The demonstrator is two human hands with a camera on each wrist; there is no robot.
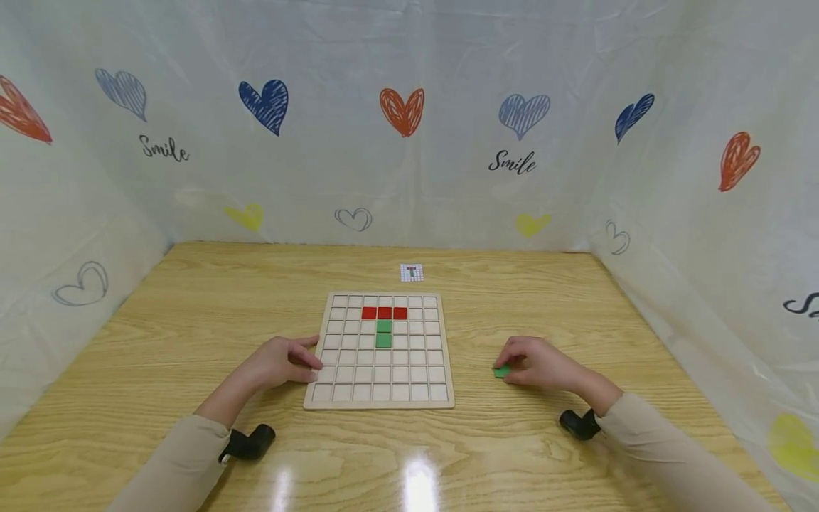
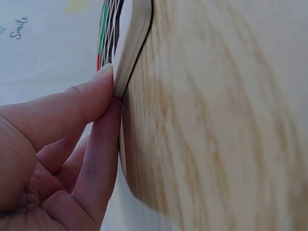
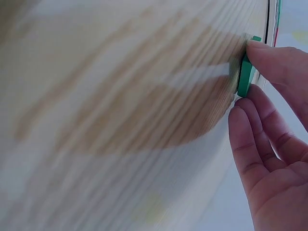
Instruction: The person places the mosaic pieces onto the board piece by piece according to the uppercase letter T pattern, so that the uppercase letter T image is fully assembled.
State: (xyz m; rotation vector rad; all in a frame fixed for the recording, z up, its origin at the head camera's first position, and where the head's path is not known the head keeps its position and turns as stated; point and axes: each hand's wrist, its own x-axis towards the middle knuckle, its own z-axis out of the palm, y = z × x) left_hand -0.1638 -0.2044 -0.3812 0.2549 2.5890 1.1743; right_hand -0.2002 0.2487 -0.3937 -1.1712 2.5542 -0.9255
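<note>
A wooden grid board (image 1: 379,407) lies flat at the middle of the table, with three red tiles (image 1: 384,313) in a row and two green tiles (image 1: 383,340) below the middle one. At its left edge, my left hand (image 1: 281,364) holds the rim; the left wrist view shows the thumb on the rim and the index finger against the board's side (image 2: 133,43). To the right of the board, my right hand (image 1: 539,364) pinches a green square tile (image 1: 502,371) close over the table. That tile (image 3: 245,74) appears tilted between thumb and fingers in the right wrist view.
Behind the board lies a small card (image 1: 411,272) printed with a red and green T pattern on a grid. The wood-grain table (image 1: 512,455) is bordered by a pale curtain (image 1: 333,142) with printed hearts at the back and sides. A black wrist camera (image 1: 256,442) sits at each sleeve.
</note>
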